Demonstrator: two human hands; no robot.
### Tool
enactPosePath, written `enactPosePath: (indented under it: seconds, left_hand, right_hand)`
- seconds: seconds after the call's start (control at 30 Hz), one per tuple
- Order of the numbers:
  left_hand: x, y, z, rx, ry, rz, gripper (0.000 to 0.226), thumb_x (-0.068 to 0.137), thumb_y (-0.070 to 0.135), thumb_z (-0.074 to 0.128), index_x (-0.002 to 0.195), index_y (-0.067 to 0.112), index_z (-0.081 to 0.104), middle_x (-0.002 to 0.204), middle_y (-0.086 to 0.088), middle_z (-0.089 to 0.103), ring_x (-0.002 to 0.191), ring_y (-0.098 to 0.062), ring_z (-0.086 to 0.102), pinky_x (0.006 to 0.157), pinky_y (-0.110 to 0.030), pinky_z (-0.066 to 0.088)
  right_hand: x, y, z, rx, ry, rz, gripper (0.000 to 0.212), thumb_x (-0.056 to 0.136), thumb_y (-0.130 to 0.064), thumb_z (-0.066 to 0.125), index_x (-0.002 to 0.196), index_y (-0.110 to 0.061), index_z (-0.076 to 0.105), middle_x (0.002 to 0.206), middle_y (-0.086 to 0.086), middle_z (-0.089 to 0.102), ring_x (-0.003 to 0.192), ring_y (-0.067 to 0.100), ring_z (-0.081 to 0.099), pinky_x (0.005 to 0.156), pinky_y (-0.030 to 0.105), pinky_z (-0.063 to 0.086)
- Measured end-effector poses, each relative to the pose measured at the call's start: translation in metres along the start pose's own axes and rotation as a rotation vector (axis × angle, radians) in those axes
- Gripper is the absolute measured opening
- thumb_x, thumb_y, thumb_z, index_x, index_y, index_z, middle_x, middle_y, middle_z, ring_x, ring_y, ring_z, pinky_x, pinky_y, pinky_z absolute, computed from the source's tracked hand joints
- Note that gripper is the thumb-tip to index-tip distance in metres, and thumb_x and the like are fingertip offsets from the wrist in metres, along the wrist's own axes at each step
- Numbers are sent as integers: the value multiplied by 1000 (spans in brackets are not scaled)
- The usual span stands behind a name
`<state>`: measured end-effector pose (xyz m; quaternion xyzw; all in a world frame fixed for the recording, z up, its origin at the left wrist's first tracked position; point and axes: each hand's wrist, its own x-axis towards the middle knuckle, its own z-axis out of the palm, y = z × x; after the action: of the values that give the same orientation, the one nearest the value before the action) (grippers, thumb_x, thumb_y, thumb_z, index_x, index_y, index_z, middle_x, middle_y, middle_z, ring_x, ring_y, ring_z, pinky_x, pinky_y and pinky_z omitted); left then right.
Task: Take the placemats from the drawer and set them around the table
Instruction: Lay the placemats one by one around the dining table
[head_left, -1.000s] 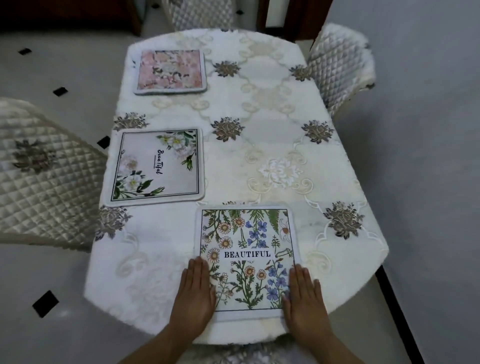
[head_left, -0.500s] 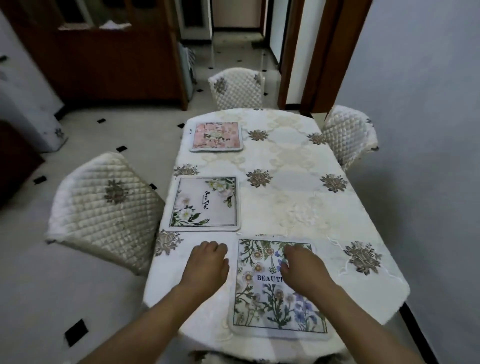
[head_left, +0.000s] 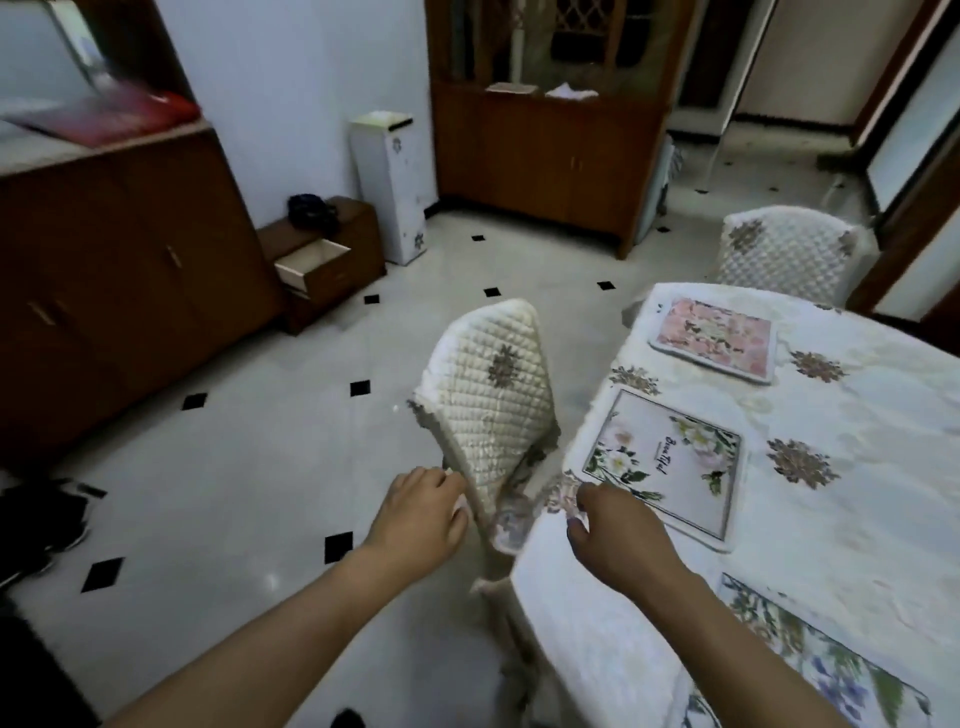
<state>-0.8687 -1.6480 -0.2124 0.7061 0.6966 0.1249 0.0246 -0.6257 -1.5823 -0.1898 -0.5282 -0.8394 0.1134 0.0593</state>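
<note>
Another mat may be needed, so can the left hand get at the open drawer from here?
Probably not: the left hand is beside the quilted chair, while the open drawer lies far across bare floor.

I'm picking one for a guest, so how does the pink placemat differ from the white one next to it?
The pink placemat is covered all over in pink blossoms; the white placemat has a plain centre with flowers in the corners and script lettering. The pink one lies farther from the hands, the white one nearer. Both are rectangular and lie flat along the same table edge.

The white tiled floor (head_left: 249, 467) looks glossy and smooth. A quilted cream cloth cover (head_left: 491, 384) wraps the chair, and the brown wooden cabinet (head_left: 119, 260) appears matt.
</note>
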Motion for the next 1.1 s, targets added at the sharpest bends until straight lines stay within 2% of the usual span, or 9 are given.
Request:
enactPosePath:
  seconds: [0.07,0.13,0.3,0.4,0.6,0.73,0.87,0.97,1.1]
  left_hand:
    - [7,-52,-8,8,-7,-44,27,88,37,50,106,19,58,97,-3,61,93,-24,55,83,-37,42]
    - [19,-104,-16,14,-20,-76,29,90,38,47,108,19,58,101,-3,60,97,-24,54,88,-37,41]
    - [64,-232,-51,55,-68,-131,29,92,38,45,108,16,56,103,-4,59,101,-26,52,91,-38,38]
    - [97,-289,-70,91,-82,-119,29,92,37,44,108,16,56,102,-4,59,101,-25,52,91,-37,37]
    - [174,-367,-72,123,-120,-100,28,92,39,45,106,17,56,99,-4,60,99,-25,53,89,-37,35]
    - [239,-413,-65,136,-157,-127,28,93,39,44,105,17,55,99,-3,59,99,-24,53,89,-36,34]
    - [305,-460,-69,149,-156,-217,29,93,40,43,104,17,56,99,-4,59,98,-25,53,89,-36,36]
    - [347,-491,-74,175,-176,-258,30,93,40,42,106,17,56,99,-4,60,98,-25,54,89,-37,38]
    - [411,-528,-78,162,-171,-276,31,93,41,43,110,18,55,101,-3,61,98,-23,54,88,-36,38]
  right_hand:
    - [47,-43,7,-31,-1,-57,18,85,-35,50,89,-17,53,90,6,60,83,30,61,61,33,43]
    - [92,-85,15,-53,11,-105,21,84,-38,49,89,-18,53,91,7,64,81,31,63,63,34,47]
    - [195,-197,31,-66,9,-123,24,87,-37,51,98,-16,56,94,6,62,84,29,61,65,33,47]
    - [243,-241,38,-65,22,-137,22,88,-35,52,100,-17,56,93,5,60,84,27,59,61,32,36]
    - [336,-272,54,-78,14,-81,18,86,-33,50,92,-16,55,88,5,61,78,27,58,60,32,35]
    - [425,-277,71,-110,14,-78,17,85,-32,49,82,-15,46,80,3,52,70,26,48,61,32,33]
    - [519,-289,83,-131,9,-124,20,85,-33,51,79,-18,41,84,5,58,80,30,58,64,33,32]
    - [579,-297,85,-149,10,-182,26,77,-31,62,71,-18,40,72,6,59,69,31,59,59,33,31]
    - [656,-302,79,-187,-4,-189,21,83,-36,55,78,-17,48,79,4,60,78,28,59,63,34,30]
